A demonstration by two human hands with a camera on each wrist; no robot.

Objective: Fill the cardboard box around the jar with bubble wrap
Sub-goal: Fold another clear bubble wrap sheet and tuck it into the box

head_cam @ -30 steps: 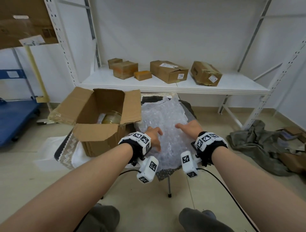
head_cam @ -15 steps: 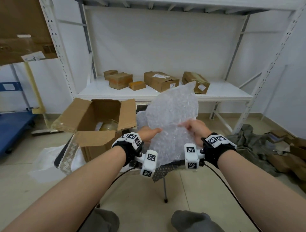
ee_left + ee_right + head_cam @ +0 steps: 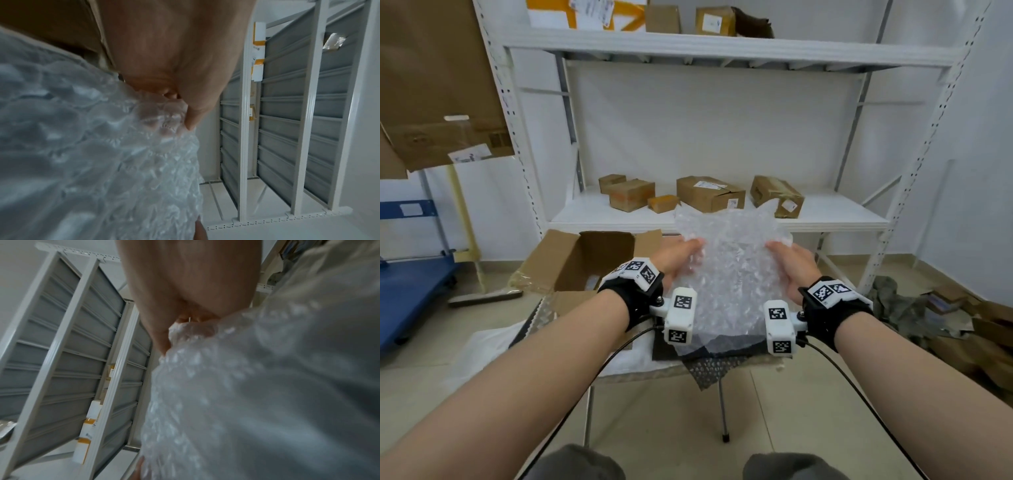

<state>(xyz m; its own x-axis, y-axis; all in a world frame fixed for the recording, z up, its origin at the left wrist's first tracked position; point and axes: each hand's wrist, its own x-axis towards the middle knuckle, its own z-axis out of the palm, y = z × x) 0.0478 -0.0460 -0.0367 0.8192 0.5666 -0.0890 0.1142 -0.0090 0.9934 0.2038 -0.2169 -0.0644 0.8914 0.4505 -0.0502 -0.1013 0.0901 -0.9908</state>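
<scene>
Two hands: gripping one sheet between them, above the small table.
Shelving: standing behind, carrying several small cartons.
Cardboard box: sitting open at the left, flaps up, left of and behind the left hand; jar inside not showing from here.
Bubble wrap: hanging raised and crumpled between both hands, top edge reaching up in front of the shelf, lower edge trailing down toward the dark mat.
Left hand: pinching the sheet's left edge, thumb on the near side, fingers pressing from behind and showing through the plastic.
Right hand: clutching the right edge, thumb in front, fingers curling behind, wrap bunching in the grip.
</scene>
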